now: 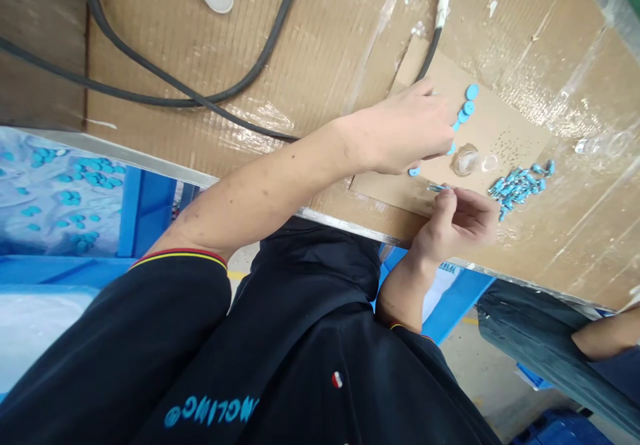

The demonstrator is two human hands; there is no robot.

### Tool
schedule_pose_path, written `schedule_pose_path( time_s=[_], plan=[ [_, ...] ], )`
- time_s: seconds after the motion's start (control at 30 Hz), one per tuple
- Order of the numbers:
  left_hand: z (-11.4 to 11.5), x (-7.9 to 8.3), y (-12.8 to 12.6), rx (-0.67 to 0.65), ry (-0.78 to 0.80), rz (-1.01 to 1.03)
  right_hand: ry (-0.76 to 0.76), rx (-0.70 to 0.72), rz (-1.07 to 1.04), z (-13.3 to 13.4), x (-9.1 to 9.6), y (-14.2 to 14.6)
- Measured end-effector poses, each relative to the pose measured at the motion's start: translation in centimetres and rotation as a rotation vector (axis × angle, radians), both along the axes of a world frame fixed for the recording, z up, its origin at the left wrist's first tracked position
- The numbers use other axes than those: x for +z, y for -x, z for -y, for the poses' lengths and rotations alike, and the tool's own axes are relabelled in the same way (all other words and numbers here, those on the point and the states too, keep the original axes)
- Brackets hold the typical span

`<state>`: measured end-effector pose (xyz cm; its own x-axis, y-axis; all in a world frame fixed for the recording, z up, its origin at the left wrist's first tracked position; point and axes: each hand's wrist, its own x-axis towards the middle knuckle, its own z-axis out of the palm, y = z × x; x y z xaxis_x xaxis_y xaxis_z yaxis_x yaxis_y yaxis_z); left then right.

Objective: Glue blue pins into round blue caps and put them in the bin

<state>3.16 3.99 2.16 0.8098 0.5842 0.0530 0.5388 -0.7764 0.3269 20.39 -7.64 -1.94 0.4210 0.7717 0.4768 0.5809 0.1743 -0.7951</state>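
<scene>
Left hand (pixel 413 128) is curled beside blue discs (pixel 469 108); grip can't be told. Small blue piece (pixel 437 187) is pinched in right hand (pixel 457 222) over cardboard sheet (pixel 493 115); could be dropped if pinch is loosened. Blue pile (pixel 517 188) just beside could be scattered by outer fingers.

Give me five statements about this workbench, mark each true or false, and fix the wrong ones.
1. The left hand is over a cardboard sheet. True.
2. The right hand holds nothing. False: its fingertips pinch a small piece.
3. A dark cable lies on the table. True.
4. The pile of small blue parts lies nearer the left hand. False: it lies nearer the right.
5. Several blue discs lie near the left hand. True.
</scene>
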Motion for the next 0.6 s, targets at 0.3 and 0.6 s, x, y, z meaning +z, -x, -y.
schedule_pose_path(
  time_s=[0.3,0.6],
  plan=[
    [0.1,1.0,0.4,-0.022,0.108,-0.035,0.032,0.108,0.086,-1.5,-0.6,0.5],
    [0.1,1.5,0.3,-0.034,0.147,-0.052,0.089,0.141,0.102,-1.7,-1.1,0.1]
  ],
)
